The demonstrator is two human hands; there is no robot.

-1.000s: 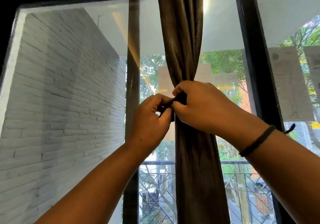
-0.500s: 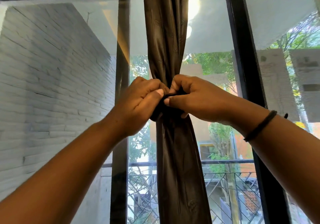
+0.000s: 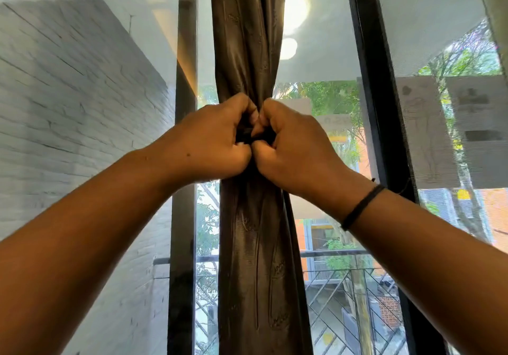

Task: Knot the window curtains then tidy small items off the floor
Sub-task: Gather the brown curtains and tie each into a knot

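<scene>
We are reaching both arms up and forward to the brown curtain (image 3: 248,239), which is hanging gathered into one narrow column down the middle of the window. Our left hand (image 3: 211,140) is curling into a clenched grip on the left side of the bunched fabric, and our right hand (image 3: 295,146) is doing the same on the right side. The knuckles of the two hands are nearly touching at the centre. Between them we are pinching a dark tie (image 3: 247,137), of which only a small strip is showing; how it is wrapping the curtain behind our fingers is hidden. The curtain is narrowing to its tightest point exactly where our hands are meeting, fanning slightly wider above and below that pinch.

A black cord bracelet (image 3: 361,207) is sitting on our right wrist. The curtain is hanging just in front of the glass, between two dark window frame posts (image 3: 182,217), one to the left and one to the right. Through the left pane a white brick wall (image 3: 68,107) is showing, and farther off, through the middle and right panes, a metal balcony railing (image 3: 341,275), green trees and orange buildings are standing. Faint marks are showing on the pale panel beyond the right pane, but they are too blurred for us to read.
</scene>
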